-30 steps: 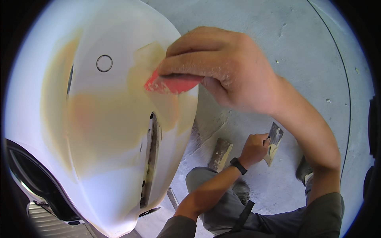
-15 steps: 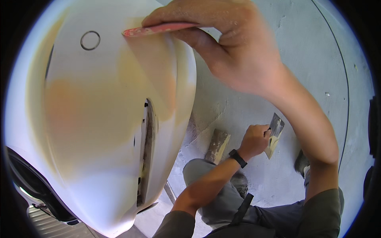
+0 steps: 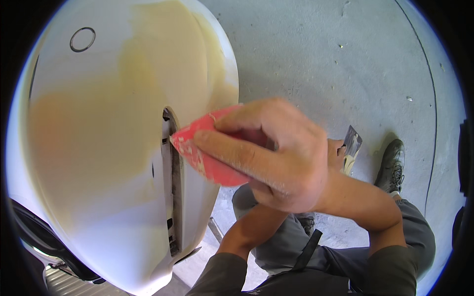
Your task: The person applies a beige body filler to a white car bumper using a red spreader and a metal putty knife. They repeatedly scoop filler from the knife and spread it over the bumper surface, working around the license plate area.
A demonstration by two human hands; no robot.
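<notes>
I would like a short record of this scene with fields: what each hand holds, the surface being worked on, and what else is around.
right hand: right hand grips a red spreader, its edge at the dark slot of the panel
left hand: left hand, mostly hidden behind the right one, holds a metal scraper carrying some yellowish paste
surface: white curved body panel with large yellowish filler patches
marking: small ring outline near the panel's top
ground: grey concrete floor
own body: grey trousers, dark shoe
</notes>
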